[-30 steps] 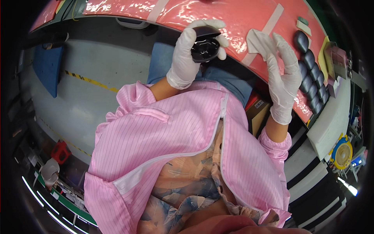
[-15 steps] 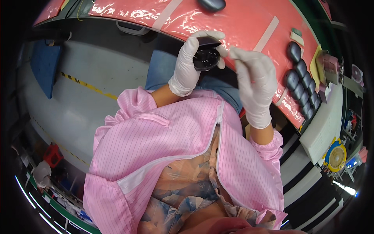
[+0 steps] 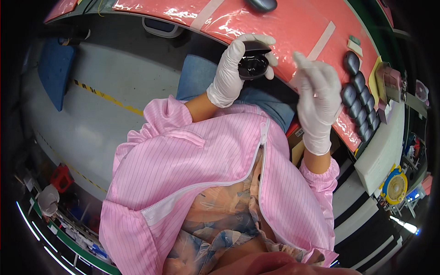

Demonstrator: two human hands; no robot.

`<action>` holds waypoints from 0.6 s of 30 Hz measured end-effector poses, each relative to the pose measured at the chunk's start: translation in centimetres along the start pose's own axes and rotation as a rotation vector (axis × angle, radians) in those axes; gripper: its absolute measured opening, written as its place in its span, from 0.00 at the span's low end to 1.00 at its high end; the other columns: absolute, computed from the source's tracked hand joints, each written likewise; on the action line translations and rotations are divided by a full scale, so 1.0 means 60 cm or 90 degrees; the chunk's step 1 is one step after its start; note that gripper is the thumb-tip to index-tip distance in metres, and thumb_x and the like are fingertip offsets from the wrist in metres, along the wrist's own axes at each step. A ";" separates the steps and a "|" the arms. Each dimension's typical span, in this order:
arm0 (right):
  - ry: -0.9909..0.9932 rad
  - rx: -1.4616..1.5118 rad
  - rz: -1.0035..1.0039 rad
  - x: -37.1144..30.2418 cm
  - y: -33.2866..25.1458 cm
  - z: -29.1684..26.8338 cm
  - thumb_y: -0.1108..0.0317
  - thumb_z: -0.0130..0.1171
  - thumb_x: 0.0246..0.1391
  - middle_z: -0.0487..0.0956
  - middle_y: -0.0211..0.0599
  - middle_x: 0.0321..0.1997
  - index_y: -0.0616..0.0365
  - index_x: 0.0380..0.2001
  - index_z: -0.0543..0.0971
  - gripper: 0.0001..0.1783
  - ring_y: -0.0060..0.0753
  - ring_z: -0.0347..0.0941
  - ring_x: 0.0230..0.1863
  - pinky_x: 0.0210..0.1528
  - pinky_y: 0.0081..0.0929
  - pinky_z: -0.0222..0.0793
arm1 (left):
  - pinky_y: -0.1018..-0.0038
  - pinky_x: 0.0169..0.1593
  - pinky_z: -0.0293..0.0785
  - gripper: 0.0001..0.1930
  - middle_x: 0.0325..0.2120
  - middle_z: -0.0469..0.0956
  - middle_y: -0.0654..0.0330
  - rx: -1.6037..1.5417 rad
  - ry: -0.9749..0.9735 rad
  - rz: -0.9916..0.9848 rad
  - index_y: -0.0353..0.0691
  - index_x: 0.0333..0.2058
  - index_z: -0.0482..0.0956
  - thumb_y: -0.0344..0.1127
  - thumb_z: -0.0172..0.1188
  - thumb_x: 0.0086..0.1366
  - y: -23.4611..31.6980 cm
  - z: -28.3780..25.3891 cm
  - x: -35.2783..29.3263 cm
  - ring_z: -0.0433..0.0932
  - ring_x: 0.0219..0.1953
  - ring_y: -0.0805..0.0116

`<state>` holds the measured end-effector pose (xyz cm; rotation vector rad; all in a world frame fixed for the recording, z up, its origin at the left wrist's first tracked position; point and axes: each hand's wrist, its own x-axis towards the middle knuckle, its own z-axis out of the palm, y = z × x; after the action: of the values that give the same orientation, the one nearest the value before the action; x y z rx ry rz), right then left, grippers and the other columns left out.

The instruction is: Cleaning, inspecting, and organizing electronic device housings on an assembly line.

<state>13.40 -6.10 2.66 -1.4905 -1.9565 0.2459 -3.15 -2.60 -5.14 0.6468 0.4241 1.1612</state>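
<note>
- Glossy, rounded black case [image 3: 253, 68], lid raised, is gripped by left hand [image 3: 227, 78] beside near edge of pink mat [image 3: 293, 23].
- Right hand [image 3: 317, 96] is blurred; grip cannot be told.
- Hands are separated by a gap.

Open black case [image 3: 253, 67] in left hand [image 3: 229, 73]

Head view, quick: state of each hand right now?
Left hand: closed around an open black clamshell case.
Right hand: fingers partly curled, tips blurred; whether it holds anything cannot be told.
</note>
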 end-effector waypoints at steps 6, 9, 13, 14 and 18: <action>0.010 -0.108 0.077 -0.004 0.064 -0.012 0.75 0.59 0.54 0.79 0.45 0.45 0.55 0.52 0.76 0.21 0.42 0.75 0.47 0.50 0.28 0.69 | 0.75 0.35 0.75 0.32 0.31 0.79 0.52 -0.070 -0.019 -0.012 0.31 0.49 0.71 0.60 0.39 0.69 0.013 -0.009 0.008 0.78 0.27 0.66; 0.089 0.214 0.271 0.004 0.052 0.001 0.74 0.57 0.57 0.77 0.41 0.52 0.62 0.56 0.71 0.22 0.29 0.71 0.53 0.56 0.25 0.65 | 0.73 0.36 0.74 0.35 0.29 0.78 0.52 -0.059 -0.042 -0.041 0.29 0.51 0.71 0.62 0.41 0.67 0.060 -0.046 -0.017 0.77 0.27 0.65; 0.151 0.351 0.238 0.005 0.056 0.011 0.80 0.52 0.58 0.79 0.44 0.47 0.64 0.55 0.70 0.21 0.27 0.73 0.51 0.53 0.26 0.68 | 0.70 0.35 0.72 0.40 0.34 0.76 0.51 -0.270 0.154 -0.015 0.28 0.54 0.68 0.65 0.44 0.62 0.130 -0.223 -0.042 0.75 0.32 0.60; 0.177 0.413 0.281 0.005 0.054 0.013 0.78 0.52 0.58 0.79 0.44 0.46 0.65 0.55 0.70 0.20 0.28 0.73 0.51 0.53 0.26 0.68 | 0.69 0.34 0.71 0.41 0.36 0.75 0.50 -0.327 0.235 -0.002 0.28 0.54 0.67 0.66 0.42 0.62 0.162 -0.301 -0.037 0.75 0.34 0.59; 0.115 0.904 0.334 0.024 0.062 -0.023 0.74 0.50 0.60 0.79 0.45 0.46 0.67 0.54 0.70 0.19 0.30 0.74 0.50 0.54 0.27 0.67 | 0.67 0.34 0.71 0.37 0.37 0.74 0.48 -0.266 0.350 0.165 0.27 0.48 0.69 0.63 0.42 0.63 0.321 -0.613 -0.026 0.75 0.38 0.54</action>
<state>16.96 -3.85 2.38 -0.8786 -0.7248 1.3224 -39.94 9.86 -19.80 0.0062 0.5462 1.6226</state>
